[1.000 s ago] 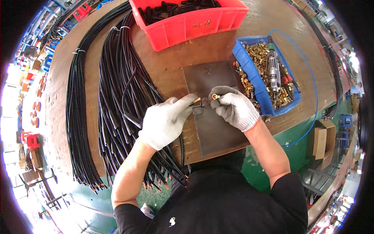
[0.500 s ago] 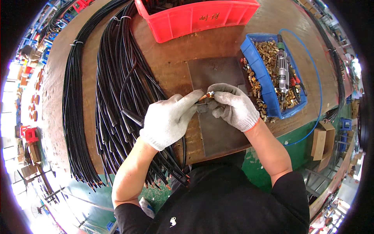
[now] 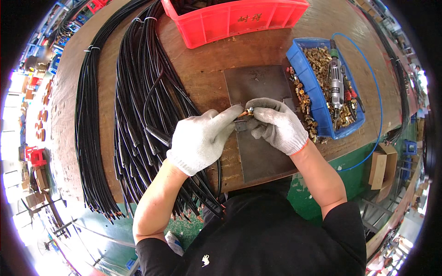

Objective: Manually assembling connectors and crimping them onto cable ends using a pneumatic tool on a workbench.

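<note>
My left hand (image 3: pixel 202 138), in a white knit glove, pinches a cable just behind its bare copper end (image 3: pixel 243 114). Gloved likewise, my right hand (image 3: pixel 278 124) has a small brass fitting (image 3: pixel 250 111) between thumb and fingertips. The copper end and the fitting meet, but how far one sits in the other is too small to tell. Both hands are over a dark metal plate (image 3: pixel 260 158) on the wooden table. Beside my left hand lies a thick bundle of black cables (image 3: pixel 147 101), with copper ends towards me.
A blue bin (image 3: pixel 317 99) of brass fittings stands at the right, a power tool (image 3: pixel 336 83) with a blue hose (image 3: pixel 378 92) lying on top. Loose fittings (image 3: pixel 305 106) lie along its left side. A red bin (image 3: pixel 230 20) stands at the back; another cable bundle (image 3: pixel 87 124) lies far left.
The whole view has shifted slightly. Both hands keep their pinch on the copper end and the fitting, with hardly any movement.
</note>
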`<state>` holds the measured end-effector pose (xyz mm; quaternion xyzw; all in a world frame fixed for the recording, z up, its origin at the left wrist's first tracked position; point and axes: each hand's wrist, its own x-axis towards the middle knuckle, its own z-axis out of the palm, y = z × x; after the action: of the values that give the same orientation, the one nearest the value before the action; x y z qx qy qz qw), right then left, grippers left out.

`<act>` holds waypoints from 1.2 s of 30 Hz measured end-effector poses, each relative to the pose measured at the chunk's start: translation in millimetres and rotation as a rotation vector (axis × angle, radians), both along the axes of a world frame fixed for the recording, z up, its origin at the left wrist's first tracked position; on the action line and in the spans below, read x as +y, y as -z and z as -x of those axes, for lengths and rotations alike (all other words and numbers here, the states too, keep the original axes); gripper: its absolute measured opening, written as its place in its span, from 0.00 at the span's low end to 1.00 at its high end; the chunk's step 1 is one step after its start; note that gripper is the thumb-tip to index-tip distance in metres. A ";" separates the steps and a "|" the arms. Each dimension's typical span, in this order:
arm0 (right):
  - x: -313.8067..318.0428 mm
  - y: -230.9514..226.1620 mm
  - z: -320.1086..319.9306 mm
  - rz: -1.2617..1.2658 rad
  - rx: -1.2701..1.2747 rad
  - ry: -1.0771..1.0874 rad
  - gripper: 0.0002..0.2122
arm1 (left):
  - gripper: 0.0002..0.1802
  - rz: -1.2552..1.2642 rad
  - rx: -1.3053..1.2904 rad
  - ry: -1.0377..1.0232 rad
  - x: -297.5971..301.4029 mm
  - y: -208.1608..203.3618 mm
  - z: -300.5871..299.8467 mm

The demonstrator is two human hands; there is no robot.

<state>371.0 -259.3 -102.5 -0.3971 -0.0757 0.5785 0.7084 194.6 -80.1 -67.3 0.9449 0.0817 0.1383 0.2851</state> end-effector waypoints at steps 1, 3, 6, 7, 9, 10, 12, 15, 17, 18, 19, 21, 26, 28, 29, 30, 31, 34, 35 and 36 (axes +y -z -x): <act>-0.1 -0.4 0.3 -0.001 -0.002 0.001 0.13 | 0.24 -0.020 -0.005 0.004 0.0 0.3 0.2; 0.2 -3.9 0.3 0.020 -0.020 -0.001 0.12 | 0.24 -0.040 0.008 0.006 -0.2 -0.5 -0.1; -0.3 -5.0 0.3 0.041 -0.051 -0.003 0.12 | 0.24 -0.069 0.013 0.007 -0.4 0.3 0.0; -0.2 -4.6 -0.1 0.041 -0.062 -0.004 0.11 | 0.24 -0.077 0.008 0.006 -0.4 0.8 -0.1; 0.2 -3.3 -1.6 0.028 -0.061 -0.012 0.11 | 0.24 -0.073 -0.006 0.006 0.3 0.8 -0.5; 0.3 -3.4 -2.2 0.016 -0.058 -0.020 0.11 | 0.24 -0.068 -0.018 0.008 0.6 0.7 -0.4; 0.2 -7.1 -0.8 0.034 -0.062 -0.014 0.11 | 0.24 -0.086 -0.004 0.011 0.5 0.6 -0.1; -1.0 -5.6 -0.2 0.049 -0.074 -0.007 0.11 | 0.25 -0.109 0.009 0.014 -0.2 3.3 0.5; -1.3 -3.7 -0.7 0.050 -0.083 -0.005 0.10 | 0.25 -0.109 0.007 0.018 -0.1 6.4 0.1; -1.0 -5.1 -0.1 0.077 -0.120 -0.008 0.10 | 0.24 -0.135 0.016 0.017 -0.4 6.0 1.0; -1.0 -6.4 0.7 0.103 -0.157 -0.012 0.10 | 0.24 -0.161 0.024 0.016 -0.9 5.6 1.8; 0.4 -9.5 2.2 0.134 -0.223 -0.012 0.10 | 0.24 -0.175 0.033 0.010 -2.3 3.6 2.3; 5.1 -8.7 2.7 0.193 -0.503 -0.055 0.08 | 0.19 -0.202 0.059 0.014 -1.8 5.2 1.7; 8.8 -7.4 2.3 0.170 -0.642 -0.077 0.08 | 0.13 -0.172 0.007 0.019 -0.7 8.2 1.5; 10.2 -7.5 2.1 0.147 -0.777 -0.096 0.09 | 0.13 -0.173 0.005 0.015 -0.2 9.6 1.8; 11.4 -9.7 2.1 0.147 -0.780 -0.098 0.09 | 0.11 -0.164 0.004 0.019 1.2 10.9 2.0; 12.2 -13.1 2.2 0.171 -0.853 -0.129 0.08 | 0.10 -0.156 0.004 0.024 2.4 12.1 2.0; 14.5 -15.6 1.4 0.217 -1.055 -0.171 0.08 | 0.09 -0.178 0.047 0.011 4.8 14.9 1.3; 15.7 -15.4 0.8 0.237 -1.182 -0.179 0.08 | 0.09 -0.176 0.045 0.008 6.5 16.0 1.1; 16.9 -15.1 -0.6 0.238 -1.185 -0.183 0.08 | 0.09 -0.193 0.041 0.009 7.9 16.8 0.1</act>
<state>371.5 -242.3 -87.4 -0.7197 -0.4254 0.3223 0.4440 194.5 -72.2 -84.1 0.9710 0.0694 0.1251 0.1917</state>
